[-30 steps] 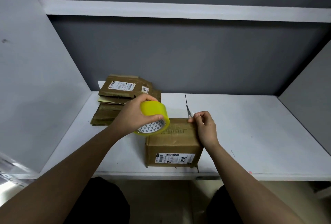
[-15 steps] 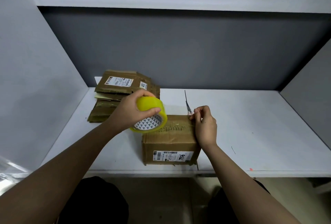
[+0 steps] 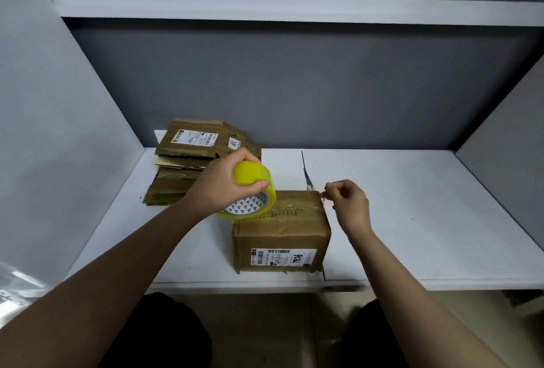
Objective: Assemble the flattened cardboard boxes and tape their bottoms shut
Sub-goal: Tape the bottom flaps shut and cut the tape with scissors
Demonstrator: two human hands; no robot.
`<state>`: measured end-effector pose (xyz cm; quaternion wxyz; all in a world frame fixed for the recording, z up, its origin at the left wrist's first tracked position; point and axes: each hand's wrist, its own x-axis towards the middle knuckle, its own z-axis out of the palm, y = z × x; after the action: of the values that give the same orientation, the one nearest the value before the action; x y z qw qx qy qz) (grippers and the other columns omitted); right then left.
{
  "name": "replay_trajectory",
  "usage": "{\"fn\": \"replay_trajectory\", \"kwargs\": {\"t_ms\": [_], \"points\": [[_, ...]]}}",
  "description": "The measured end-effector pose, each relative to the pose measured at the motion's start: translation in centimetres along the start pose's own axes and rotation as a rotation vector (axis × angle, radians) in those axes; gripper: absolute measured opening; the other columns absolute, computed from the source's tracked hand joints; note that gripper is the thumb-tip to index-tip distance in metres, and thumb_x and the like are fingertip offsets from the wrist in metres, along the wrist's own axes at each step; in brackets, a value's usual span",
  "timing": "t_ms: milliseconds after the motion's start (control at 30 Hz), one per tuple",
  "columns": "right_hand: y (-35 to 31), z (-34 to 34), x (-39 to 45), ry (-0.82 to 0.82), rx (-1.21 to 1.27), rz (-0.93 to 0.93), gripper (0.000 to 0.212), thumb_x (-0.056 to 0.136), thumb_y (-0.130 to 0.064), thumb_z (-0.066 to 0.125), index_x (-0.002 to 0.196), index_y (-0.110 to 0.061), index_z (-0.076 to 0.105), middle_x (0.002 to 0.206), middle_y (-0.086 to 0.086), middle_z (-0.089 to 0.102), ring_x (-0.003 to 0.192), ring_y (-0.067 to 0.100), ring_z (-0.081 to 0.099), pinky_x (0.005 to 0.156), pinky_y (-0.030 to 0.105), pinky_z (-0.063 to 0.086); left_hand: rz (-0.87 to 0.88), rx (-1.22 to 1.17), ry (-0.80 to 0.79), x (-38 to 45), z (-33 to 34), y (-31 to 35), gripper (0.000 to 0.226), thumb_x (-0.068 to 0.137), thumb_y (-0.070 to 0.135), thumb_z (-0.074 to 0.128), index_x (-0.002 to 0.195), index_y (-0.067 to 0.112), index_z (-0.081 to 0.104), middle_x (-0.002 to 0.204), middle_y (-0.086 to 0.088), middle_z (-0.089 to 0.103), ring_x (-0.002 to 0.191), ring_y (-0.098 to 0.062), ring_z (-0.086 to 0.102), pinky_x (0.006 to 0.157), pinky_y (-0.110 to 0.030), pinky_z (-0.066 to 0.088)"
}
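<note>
left hand: grips the yellow tape roll, thumb on its near rim, roll tilted over the box's left top edge
right hand: fingers curled, pinching at the box's far right top corner; can't tell if a tape end is between them
assembled box: upright on the white desk near the front edge, clear tape strip along its top seam, shipping label facing the camera
flattened boxes: stacked at back left of the desk, behind the left hand
scissors: lying just behind the box
</note>
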<state>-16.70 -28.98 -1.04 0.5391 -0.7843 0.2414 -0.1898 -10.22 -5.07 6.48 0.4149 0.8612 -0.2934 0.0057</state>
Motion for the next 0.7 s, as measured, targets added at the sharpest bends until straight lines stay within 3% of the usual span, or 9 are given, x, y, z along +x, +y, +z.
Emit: {"fn": "replay_trajectory", "kwargs": {"t_ms": [233,700], "points": [[0.6,-1.9,-1.1,-0.12,0.152,0.233,0.022,0.089,-0.023,0.066,0.088,-0.002,0.068,0.077,0.002,0.06,0.065,0.015,0.053,0.062,0.025,0.043,0.035,0.133,-0.05,0.6,0.6,0.7,0.038,0.073,0.044,0.076,0.102,0.03,0.057,0.101,0.008,0.061,0.089,-0.011,0.058,0.073,-0.036,0.051],[2.0,-1.1,-0.9,-0.129,0.191,0.286,0.019,0.091,-0.02,0.064,0.089,-0.001,0.067,0.074,0.002,0.059,0.063,0.014,0.05,0.061,0.024,0.042,0.069,0.246,-0.078,1.1,1.1,1.1,0.04,0.072,0.046,0.076,0.104,0.032,0.056,0.104,0.008,0.06,0.093,-0.014,0.055,0.073,-0.031,0.046]]}}
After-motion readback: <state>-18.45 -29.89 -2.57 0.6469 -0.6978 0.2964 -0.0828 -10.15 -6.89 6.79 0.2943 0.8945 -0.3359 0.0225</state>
